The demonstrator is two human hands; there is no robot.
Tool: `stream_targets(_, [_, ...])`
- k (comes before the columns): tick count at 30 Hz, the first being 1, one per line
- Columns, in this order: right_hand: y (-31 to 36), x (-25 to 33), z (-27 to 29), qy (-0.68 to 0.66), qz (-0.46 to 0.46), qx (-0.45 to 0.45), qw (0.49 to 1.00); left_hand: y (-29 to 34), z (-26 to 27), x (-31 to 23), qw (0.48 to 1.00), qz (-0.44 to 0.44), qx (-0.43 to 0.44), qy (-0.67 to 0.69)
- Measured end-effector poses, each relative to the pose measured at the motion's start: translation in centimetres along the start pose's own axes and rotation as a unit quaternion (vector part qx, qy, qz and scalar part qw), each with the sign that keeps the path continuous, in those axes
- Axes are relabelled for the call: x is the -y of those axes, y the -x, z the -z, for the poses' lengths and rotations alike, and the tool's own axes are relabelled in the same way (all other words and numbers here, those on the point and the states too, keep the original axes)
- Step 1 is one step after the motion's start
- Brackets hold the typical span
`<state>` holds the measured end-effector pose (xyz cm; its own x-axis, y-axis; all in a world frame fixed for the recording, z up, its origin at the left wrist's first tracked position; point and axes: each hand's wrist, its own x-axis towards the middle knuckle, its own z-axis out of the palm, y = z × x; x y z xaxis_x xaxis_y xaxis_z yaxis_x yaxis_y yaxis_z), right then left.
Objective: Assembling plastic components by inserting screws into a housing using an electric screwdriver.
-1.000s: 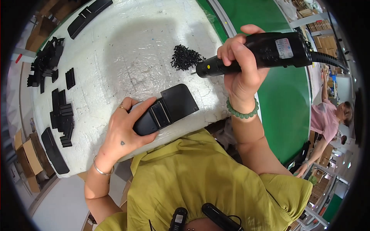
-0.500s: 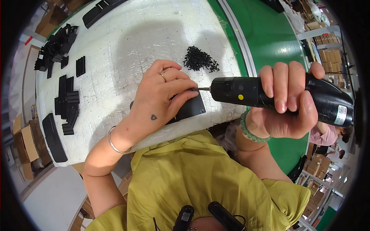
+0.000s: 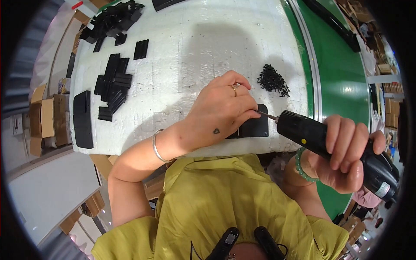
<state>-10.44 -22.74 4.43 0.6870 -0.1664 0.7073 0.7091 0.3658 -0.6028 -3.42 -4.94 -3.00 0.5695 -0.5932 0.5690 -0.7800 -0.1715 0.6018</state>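
Note:
My right hand (image 3: 344,154) is wrapped round a black electric screwdriver (image 3: 303,132), held tilted with its bit pointing left. The bit (image 3: 269,116) reaches to the fingertips of my left hand (image 3: 223,106). Thumb and fingers of that hand are pinched on a small dark screw (image 3: 258,111) at the bit's tip, mostly hidden. Under and beside the left fingers lies a flat black plate (image 3: 256,126) with rounded corners; my hand covers its left part. A heap of small black screws (image 3: 273,80) lies beyond the plate, to the right.
White foam sheeting (image 3: 164,65) covers the work surface. On the left lie stacked black strips (image 3: 115,84), a long black panel (image 3: 82,119) and a pile of black parts (image 3: 112,21). A green surface (image 3: 342,78) with a metal rail (image 3: 310,56) runs along the right. Cardboard boxes (image 3: 54,119) stand at far left.
The view has shifted, so the table's things appear farther right. The screwdriver now tilts more, its rear end lower in the picture. My left hand keeps its pinch by the bit.

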Motion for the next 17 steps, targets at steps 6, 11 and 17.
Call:
stream_targets(6, [-0.4, -0.1, -0.4, -0.02, -0.02, 0.014, 1.0, 0.6, 0.6, -0.3, 0.999, 0.01, -0.01, 0.035])
stream_targets(11, [-0.3, -0.1, -0.8, -0.024, -0.026, 0.011, 0.999, 0.9, 0.5, -0.4, 0.999, -0.016, -0.016, 0.024])
stream_targets(17, [-0.2, -0.4, -1.1, -0.053, 0.003, 0.068, 0.996, 1.9, 1.7, -1.4, 1.0, 0.008, -0.029, -0.005])
